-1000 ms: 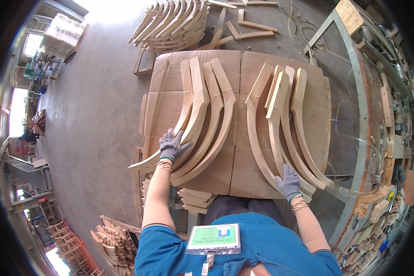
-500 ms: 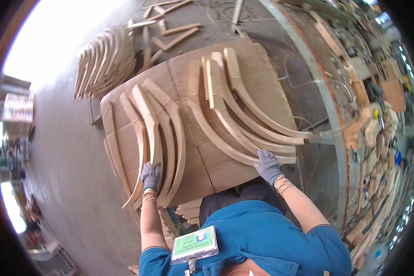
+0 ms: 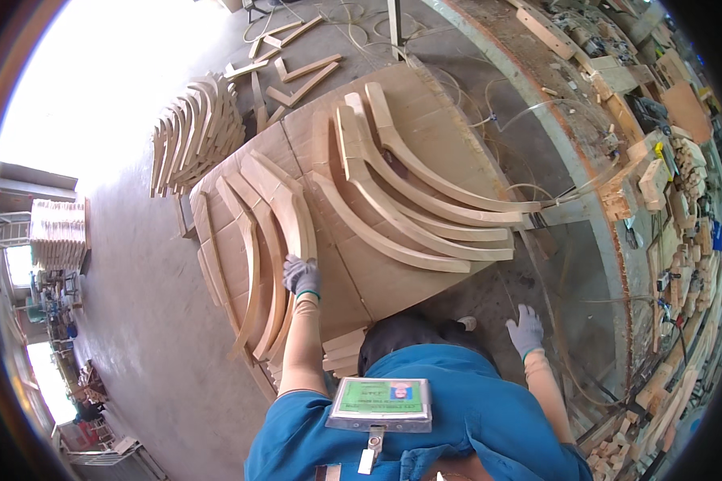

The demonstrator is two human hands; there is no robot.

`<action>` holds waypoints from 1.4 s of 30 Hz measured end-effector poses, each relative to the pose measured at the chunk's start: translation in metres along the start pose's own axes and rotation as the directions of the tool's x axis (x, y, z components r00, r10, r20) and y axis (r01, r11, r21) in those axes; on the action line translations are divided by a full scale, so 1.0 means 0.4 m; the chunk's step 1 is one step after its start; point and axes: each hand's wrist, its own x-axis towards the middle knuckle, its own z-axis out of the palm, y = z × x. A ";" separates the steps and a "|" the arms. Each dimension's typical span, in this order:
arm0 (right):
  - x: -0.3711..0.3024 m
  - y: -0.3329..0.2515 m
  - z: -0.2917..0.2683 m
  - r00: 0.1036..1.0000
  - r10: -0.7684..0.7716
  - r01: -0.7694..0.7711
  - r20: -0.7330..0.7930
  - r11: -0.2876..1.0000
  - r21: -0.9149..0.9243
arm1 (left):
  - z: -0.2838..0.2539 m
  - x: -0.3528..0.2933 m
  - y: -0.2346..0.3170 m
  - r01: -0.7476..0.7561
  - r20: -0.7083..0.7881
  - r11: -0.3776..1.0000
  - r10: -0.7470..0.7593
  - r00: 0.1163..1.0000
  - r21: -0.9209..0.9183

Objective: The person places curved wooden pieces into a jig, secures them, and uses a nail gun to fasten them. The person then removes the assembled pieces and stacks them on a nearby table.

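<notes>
My left hand [image 3: 302,275], in a grey glove, is closed around the lower part of a curved wooden piece [image 3: 300,220]. This piece lies against another one in the left-hand group, while other curved wooden pieces [image 3: 253,264] rest to its left. All lie on a cardboard-covered table [image 3: 341,295]. My right hand [image 3: 525,330], gloved too, is off the table's near right side with its fingers apart, touching nothing. Nearest to it is the right-hand group of curved pieces [image 3: 453,264], lying side by side on the cardboard.
Beyond the table's far left corner stands a stack of curved wooden pieces [image 3: 191,136]. Angled wooden frames [image 3: 309,84] lie on the floor past the far edge. To the right, a long workbench [image 3: 573,132] carries wood offcuts and tools, with hoses [image 3: 496,120] beside it.
My left hand has moved right, to the right side of its group, where two pieces now sit close together. My right hand has left the right-hand group and swung out to the right.
</notes>
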 end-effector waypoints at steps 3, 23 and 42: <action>-0.130 0.142 0.021 0.984 0.171 -0.172 0.056 0.985 0.010 | -0.033 -0.066 0.041 -0.205 -0.183 0.974 0.221 0.958 0.099; -0.514 0.232 0.201 0.737 0.624 -0.676 0.260 0.676 0.294 | 0.001 -0.180 0.465 0.220 0.353 0.354 0.377 0.856 -0.909; -0.565 0.387 0.274 0.604 0.731 -0.741 0.318 0.369 0.561 | -0.055 -0.284 0.548 -0.339 0.180 0.850 0.437 0.881 -0.403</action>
